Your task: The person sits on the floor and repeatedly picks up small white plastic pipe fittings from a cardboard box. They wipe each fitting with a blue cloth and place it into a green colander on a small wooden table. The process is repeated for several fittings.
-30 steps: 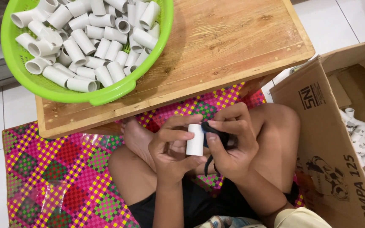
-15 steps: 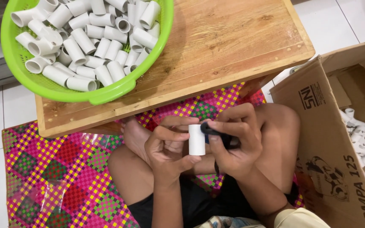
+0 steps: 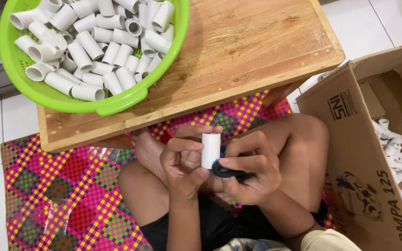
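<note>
So the left hand point(image 3: 182, 160) is pinched around a short white pipe point(image 3: 211, 150), held upright over the lap, and the right hand point(image 3: 250, 174) is closed on a black tool point(image 3: 226, 171) pressed right against the pipe's lower end at about 4 o'clock. At 12 o'clock sits the wooden table point(image 3: 257, 51), its near edge just past the knuckles, with a green basket point(image 3: 117, 100) of pipe pieces hanging over that edge at 10 o'clock. The cardboard box point(image 3: 364, 158) wall crowds in at 3 o'clock just beside the knee, so the only open room is the checkered mat point(image 3: 52, 195) at 8 o'clock.

Bright even indoor light, soft shadows, sharp focus, slight wide-angle edge stretch
</note>
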